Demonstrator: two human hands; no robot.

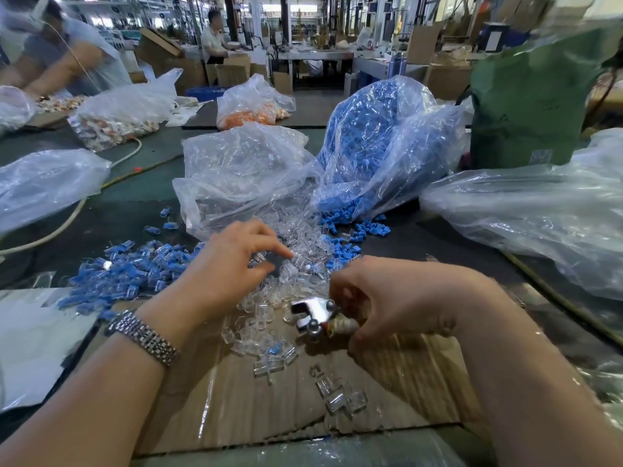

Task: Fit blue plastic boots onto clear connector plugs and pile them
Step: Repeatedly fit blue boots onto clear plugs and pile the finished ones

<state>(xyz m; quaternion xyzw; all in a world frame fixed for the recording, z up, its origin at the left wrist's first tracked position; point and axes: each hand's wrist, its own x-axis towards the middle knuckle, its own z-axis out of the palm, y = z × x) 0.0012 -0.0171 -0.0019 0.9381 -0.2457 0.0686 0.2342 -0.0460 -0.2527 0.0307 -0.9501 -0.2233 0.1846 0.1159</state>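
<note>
The left hand (pixel 232 261), with a metal watch (pixel 143 337) on the wrist, hovers low over the loose clear plugs (pixel 300 264) in the middle of the bench (pixel 141 210). Its fingers are spread and only lightly bent, index finger pointing down at the plugs, and I can't see anything actually held in it. The right hand (pixel 401 298) is curled around a small shiny metal tool (pixel 315 315) with a taped handle, gripping it just above a sheet of cardboard (pixel 269 399) that covers the near part of the bench.

The clear plugs spill out of an open clear bag (pixel 242 170) and run down toward the cardboard, with a few more scattered close to the near edge. Right next to that bag, on its right, sits a bigger bag stuffed with blue boots (pixel 367 136), and some boots (pixel 357 227) have tumbled out of its mouth onto the bench, touching the edge of the plug spill.

The finished pieces, plugs with blue boots on, lie in a messy pile (pixel 128 271) to the left of the left hand, partly on the cardboard corner.

More plastic bags sit around the edges, one with orange parts (pixel 253 106) further back, plus a green sack (pixel 529 96) on the right. Another person's arm (pixel 60 69) works at the far left.
</note>
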